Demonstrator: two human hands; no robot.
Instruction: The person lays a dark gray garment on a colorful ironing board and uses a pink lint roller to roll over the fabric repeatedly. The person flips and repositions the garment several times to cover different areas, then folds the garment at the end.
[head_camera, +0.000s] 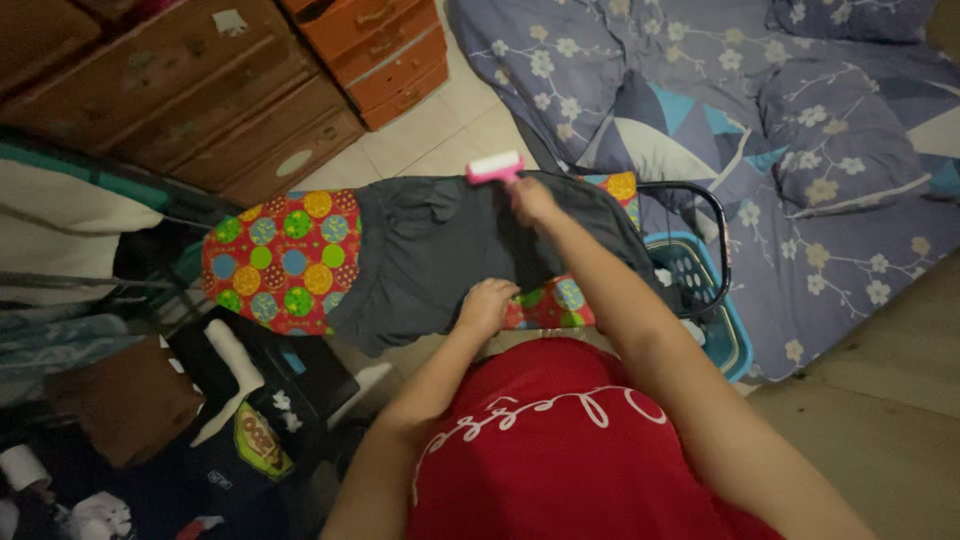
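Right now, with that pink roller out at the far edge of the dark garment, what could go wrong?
The lint roller in the right hand sits at the far edge of the ironing board; a longer stroke might run off it.

The grey garment hangs over the near edge, pinned only by the left hand, so it could slip or bunch.

The laundry basket stands close by, easy to bump.

We see matt dark-grey cloth garment on a bright printed-fabric ironing board; pink plastic lint roller with white paper; worn wooden drawers; floral cotton-like bedding
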